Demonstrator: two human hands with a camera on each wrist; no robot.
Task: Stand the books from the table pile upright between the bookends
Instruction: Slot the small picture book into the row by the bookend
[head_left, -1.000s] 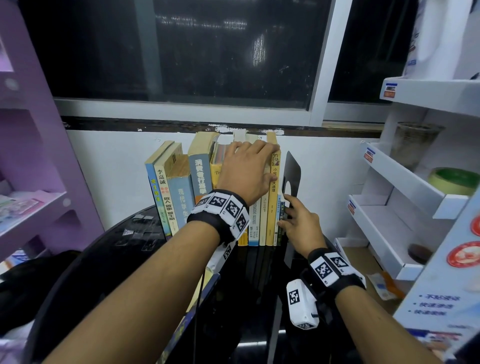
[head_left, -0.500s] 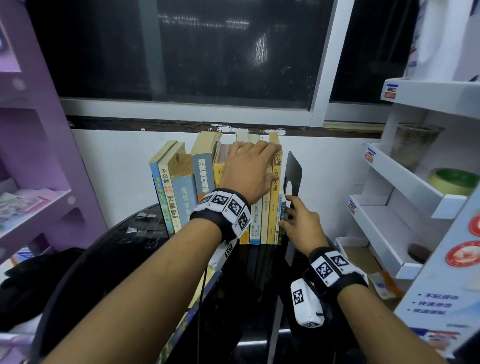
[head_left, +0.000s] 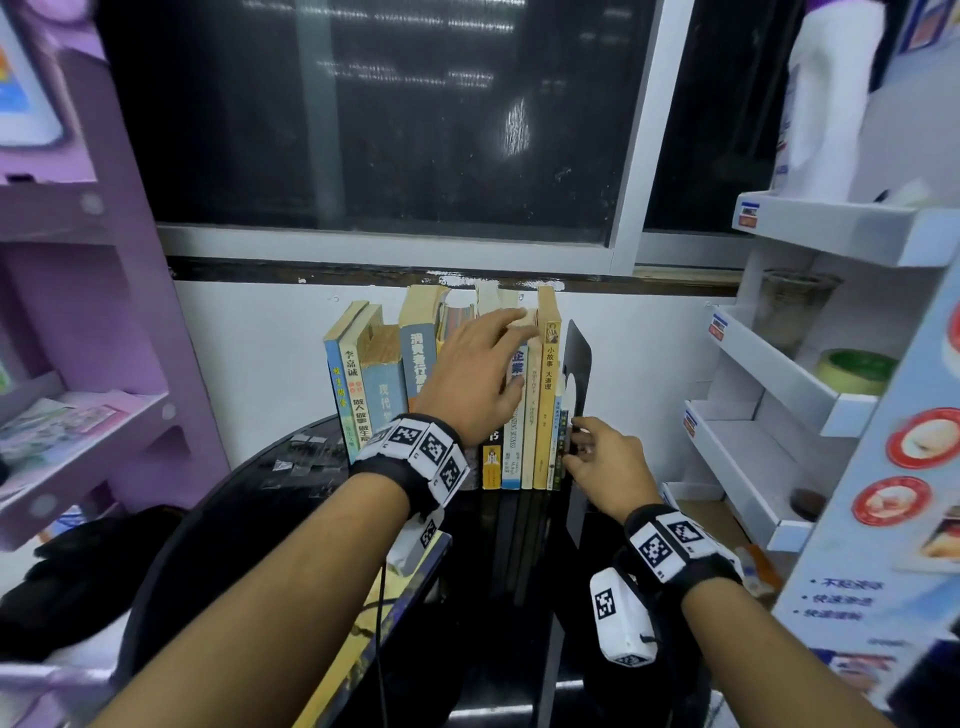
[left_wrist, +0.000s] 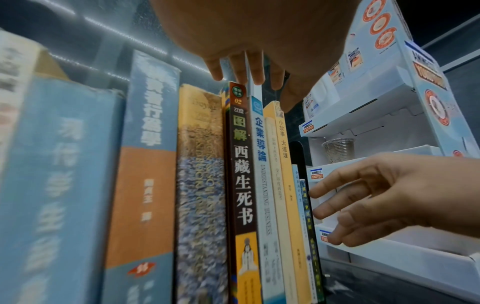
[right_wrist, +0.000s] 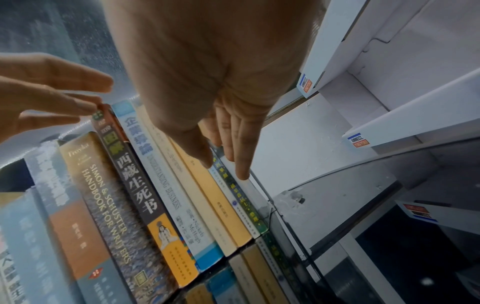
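The row of books (head_left: 457, 395) stands upright at the tabletop's (head_left: 291, 499) far edge. Left hand (head_left: 475, 374) lies flat-fingered on the tops; right hand (head_left: 605, 465), fingers extended, presses the black bookend (head_left: 577, 364). Recommended: push square, steadying the row.

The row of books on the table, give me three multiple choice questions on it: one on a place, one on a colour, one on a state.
1. Where is the black bookend?
A. at the row's right end
B. at its left end
C. flat on the floor

2. What colour is the spine that reads Understanding Business?
A. red
B. white and blue
C. black

3. How do the left hand's fingers lie?
A. curled into a fist
B. straight, over the book tops
C. pinching a pen

Key: 1 A, the head view shows it past the last thin books. 2 B, the right wrist view shows it. 3 B, the left wrist view shows them extended.
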